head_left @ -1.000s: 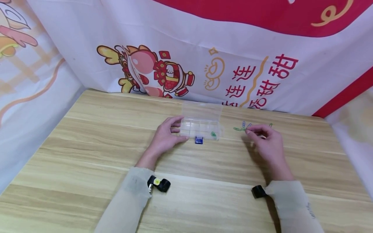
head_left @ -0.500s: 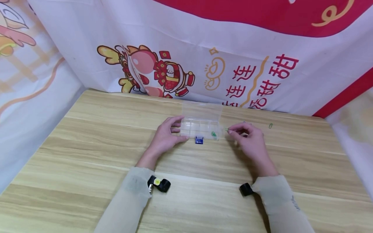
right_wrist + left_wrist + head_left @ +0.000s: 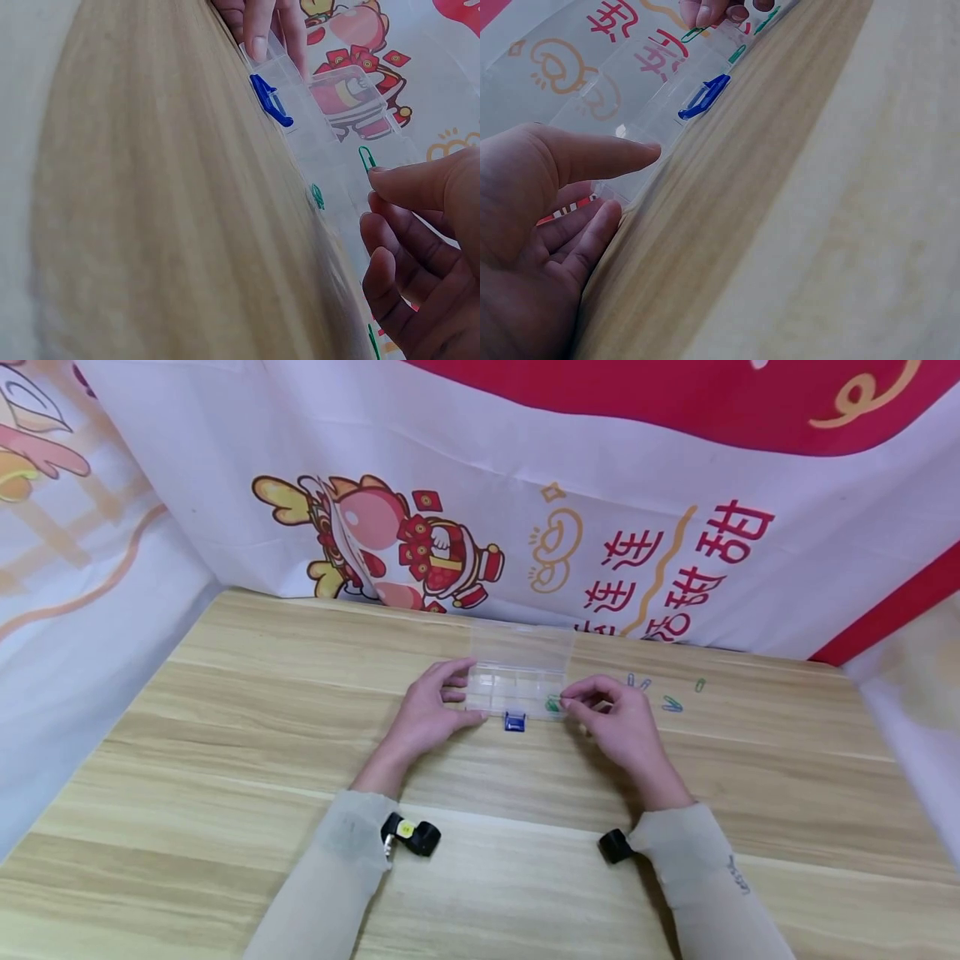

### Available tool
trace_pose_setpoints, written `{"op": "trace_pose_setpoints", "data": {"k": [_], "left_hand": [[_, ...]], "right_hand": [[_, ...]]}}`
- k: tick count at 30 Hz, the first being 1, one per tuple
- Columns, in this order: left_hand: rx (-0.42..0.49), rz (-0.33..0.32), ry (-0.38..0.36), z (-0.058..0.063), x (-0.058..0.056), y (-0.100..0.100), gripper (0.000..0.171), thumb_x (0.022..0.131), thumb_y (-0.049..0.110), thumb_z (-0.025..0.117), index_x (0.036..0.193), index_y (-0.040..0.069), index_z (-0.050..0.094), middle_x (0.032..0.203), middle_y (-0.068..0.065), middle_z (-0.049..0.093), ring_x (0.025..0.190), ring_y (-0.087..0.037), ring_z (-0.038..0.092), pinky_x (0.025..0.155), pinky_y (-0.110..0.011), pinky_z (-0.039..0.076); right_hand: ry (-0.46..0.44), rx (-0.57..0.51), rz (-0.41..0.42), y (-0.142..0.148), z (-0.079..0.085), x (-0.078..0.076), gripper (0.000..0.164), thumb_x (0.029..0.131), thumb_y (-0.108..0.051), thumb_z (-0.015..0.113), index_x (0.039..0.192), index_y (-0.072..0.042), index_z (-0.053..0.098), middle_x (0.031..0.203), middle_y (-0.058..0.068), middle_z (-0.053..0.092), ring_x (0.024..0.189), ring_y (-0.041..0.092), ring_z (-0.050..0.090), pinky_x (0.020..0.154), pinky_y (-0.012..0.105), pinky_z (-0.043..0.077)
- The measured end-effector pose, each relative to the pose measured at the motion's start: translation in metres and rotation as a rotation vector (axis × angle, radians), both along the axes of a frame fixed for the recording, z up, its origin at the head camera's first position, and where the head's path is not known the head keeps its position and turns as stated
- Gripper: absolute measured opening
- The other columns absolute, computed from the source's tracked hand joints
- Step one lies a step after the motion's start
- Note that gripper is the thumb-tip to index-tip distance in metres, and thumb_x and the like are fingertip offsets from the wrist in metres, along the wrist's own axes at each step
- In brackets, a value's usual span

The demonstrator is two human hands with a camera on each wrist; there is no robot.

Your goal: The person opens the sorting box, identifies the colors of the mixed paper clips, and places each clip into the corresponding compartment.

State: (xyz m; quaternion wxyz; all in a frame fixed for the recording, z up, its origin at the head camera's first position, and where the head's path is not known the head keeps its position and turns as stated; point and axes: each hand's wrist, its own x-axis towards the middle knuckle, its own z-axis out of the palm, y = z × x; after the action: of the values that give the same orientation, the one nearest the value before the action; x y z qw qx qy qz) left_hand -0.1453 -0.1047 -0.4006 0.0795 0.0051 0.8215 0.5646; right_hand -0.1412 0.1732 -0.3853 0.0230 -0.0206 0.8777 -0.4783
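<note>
A clear plastic compartment box [image 3: 504,692] stands with its lid [image 3: 517,647] raised at the back and a blue latch [image 3: 514,722] at its front. My left hand [image 3: 426,708] holds the box's left end, thumb at the front and fingers at the back. Between the thumb and forefinger of my right hand [image 3: 618,718] a green paper clip [image 3: 365,157] is pinched. It hangs above the box's right end. Green paper clips [image 3: 317,196] lie in the front right compartment.
To the right on the wooden table [image 3: 510,860] lie loose paper clips: two blue paper clips [image 3: 645,684], an overlapping green and blue pair [image 3: 672,703], and a green paper clip [image 3: 700,685]. A printed cloth [image 3: 517,568] hangs behind the box.
My right hand has moved left from the loose clips to the box's right end, carrying a green paper clip. My left hand has stayed at the box.
</note>
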Motion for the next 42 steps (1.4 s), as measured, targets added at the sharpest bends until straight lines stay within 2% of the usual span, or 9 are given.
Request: {"op": "trace_pose_setpoints", "data": {"k": [22,42], "left_hand": [[-0.007,-0.003,0.002,0.0001,-0.0002,0.0004,0.081,0.085,0.007,0.090,0.157,0.021,0.054,0.150,-0.008,0.059,0.131,-0.031,0.064,0.116,-0.045,0.056],[-0.001,0.004,-0.013,-0.0004,-0.0005,0.0001,0.081,0.086,0.008,0.090,0.157,0.022,0.054,0.148,-0.006,0.060,0.131,-0.030,0.064,0.116,-0.044,0.056]], "right_hand": [[0.020,0.012,-0.002,0.0006,-0.0049,0.0008,0.009,0.101,-0.020,0.076,0.108,-0.015,0.079,0.103,0.007,0.072,0.090,0.024,0.063,0.065,0.025,0.057],[0.002,0.016,-0.009,0.0016,-0.0053,-0.0004,0.012,0.102,-0.024,0.076,0.110,-0.016,0.079,0.106,0.006,0.072,0.093,0.023,0.062,0.067,0.025,0.057]]}}
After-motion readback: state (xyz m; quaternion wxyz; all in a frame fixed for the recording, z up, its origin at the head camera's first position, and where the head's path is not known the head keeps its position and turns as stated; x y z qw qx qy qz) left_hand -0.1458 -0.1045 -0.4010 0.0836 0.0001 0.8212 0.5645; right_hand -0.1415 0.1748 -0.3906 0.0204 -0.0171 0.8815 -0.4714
